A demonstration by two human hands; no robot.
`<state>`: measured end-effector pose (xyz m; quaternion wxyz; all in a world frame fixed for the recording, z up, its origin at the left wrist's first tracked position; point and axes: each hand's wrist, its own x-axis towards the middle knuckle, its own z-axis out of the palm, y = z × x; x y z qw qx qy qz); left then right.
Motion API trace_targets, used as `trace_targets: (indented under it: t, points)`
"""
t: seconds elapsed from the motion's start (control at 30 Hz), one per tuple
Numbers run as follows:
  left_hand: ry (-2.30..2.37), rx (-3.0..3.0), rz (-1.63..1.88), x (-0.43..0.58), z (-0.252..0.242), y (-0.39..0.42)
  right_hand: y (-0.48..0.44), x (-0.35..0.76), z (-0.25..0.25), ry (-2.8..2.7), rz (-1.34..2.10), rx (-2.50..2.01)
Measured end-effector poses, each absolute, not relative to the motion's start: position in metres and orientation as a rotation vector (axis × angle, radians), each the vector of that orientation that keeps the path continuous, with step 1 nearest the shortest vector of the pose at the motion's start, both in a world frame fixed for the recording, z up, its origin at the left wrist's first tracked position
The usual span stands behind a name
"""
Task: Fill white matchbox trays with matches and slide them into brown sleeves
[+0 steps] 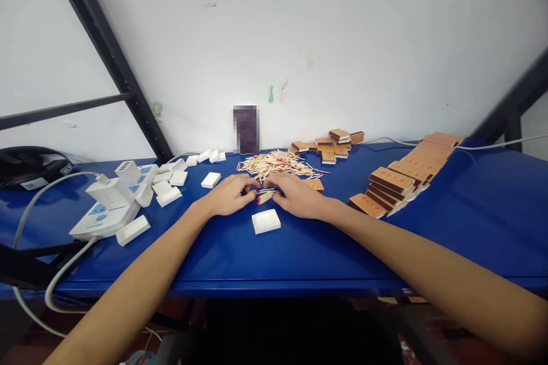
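Observation:
A small bunch of matches lies between my two hands, red heads mostly toward the left. My left hand has its thumb and fingers bent in a pinch at the head end. From the other side, my right hand closes its curled fingers against the stick ends. Just in front of them is a white matchbox tray, its hollow side up. Behind the hands spreads a loose heap of matches. One brown matchbox sleeve shows partly behind my right hand.
White trays are scattered at left beside a power strip with plugs and cables. Brown matchboxes are stacked in a long row at right, with another pile by the wall. A dark pixelated rectangle stands against the wall.

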<state>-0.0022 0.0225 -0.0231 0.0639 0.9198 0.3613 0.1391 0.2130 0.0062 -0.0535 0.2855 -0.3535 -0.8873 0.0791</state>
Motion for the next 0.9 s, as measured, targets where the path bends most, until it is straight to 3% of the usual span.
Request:
trace_targets:
  t: [0.9]
  points:
    - [0.970,2.831,0.425,-0.0027,-0.0253,0.0256,-0.0023,0.2133,-0.0486,-2.437,0.107,-0.960]
